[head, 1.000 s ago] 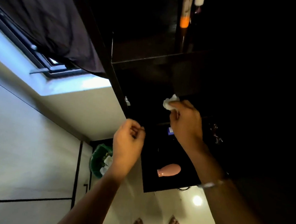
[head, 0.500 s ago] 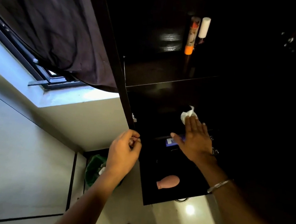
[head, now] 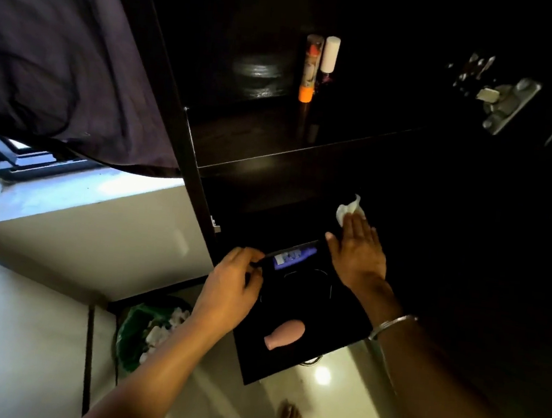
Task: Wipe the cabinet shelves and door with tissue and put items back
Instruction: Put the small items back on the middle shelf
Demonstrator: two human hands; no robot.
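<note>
Tissue (head: 347,211) lies under the flat right hand (head: 358,255), fingers straight to press it along the shelf (head: 269,194); left hand (head: 228,292) pinches a purple tube (head: 291,256), keeping it clear.

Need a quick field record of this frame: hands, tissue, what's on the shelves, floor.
right hand: flat, fingers straight, pressing the tissue on the dark middle shelf
left hand: fingers curled at the end of the purple tube
upper shelf: orange-capped bottle beside white-capped bottle, upright
lower shelf: pink bottle lying on its side
floor: green bin holding white wads
</note>
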